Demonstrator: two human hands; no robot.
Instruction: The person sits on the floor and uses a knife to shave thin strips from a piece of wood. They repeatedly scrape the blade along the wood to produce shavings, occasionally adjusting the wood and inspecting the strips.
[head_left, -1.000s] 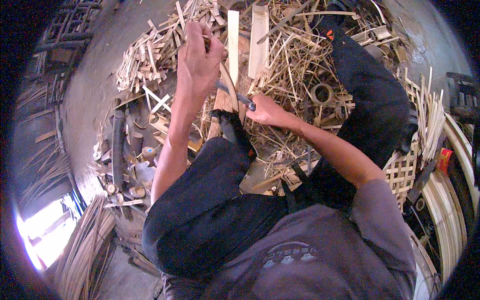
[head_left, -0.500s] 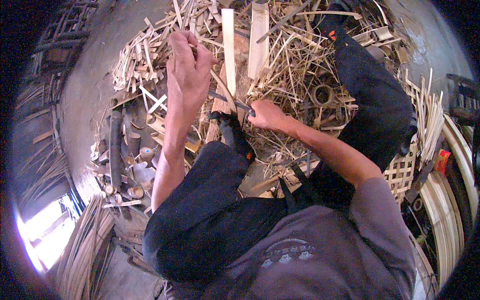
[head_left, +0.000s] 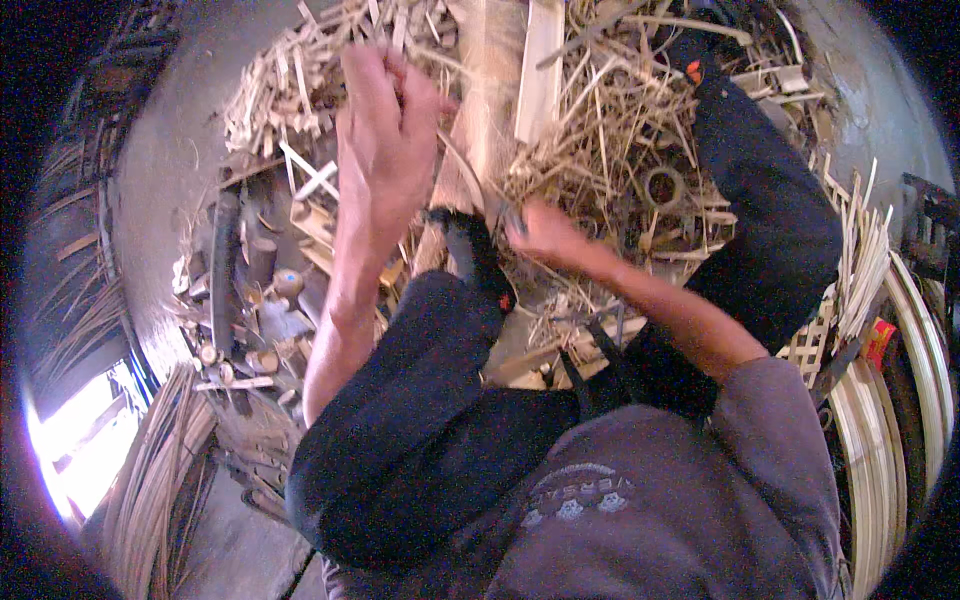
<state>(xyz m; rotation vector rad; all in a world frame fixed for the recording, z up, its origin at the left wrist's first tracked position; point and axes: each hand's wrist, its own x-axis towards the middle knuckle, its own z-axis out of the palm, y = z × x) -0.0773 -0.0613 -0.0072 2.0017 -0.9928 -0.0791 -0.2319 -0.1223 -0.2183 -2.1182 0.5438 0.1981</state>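
My left hand [head_left: 385, 135] is raised left of the middle, its fingers curled and slightly smeared. A thin brown bamboo strip [head_left: 460, 155] slants from it down toward my right hand [head_left: 548, 238]. That hand is closed around the dark handle of a knife [head_left: 512, 216]; its blade is blurred and hard to make out at the strip's lower end. Beneath the strip lies a wooden plank [head_left: 462, 185]. My black-covered foot [head_left: 468, 245] presses on or beside the plank, close to the knife.
Heaps of bamboo chips [head_left: 290, 80] and shavings [head_left: 600, 150] surround the plank. A wide split bamboo piece [head_left: 541, 75] lies beyond. Cut bamboo stubs [head_left: 262, 255] are at left, long bamboo strips [head_left: 870, 430] at right, with a woven lattice [head_left: 805, 340] beside my leg.
The pale upright strip seen beside my left hand no longer shows distinctly. My right hand and the knife have shifted slightly right, the blade now blurred. My left hand stays raised with the brown strip.
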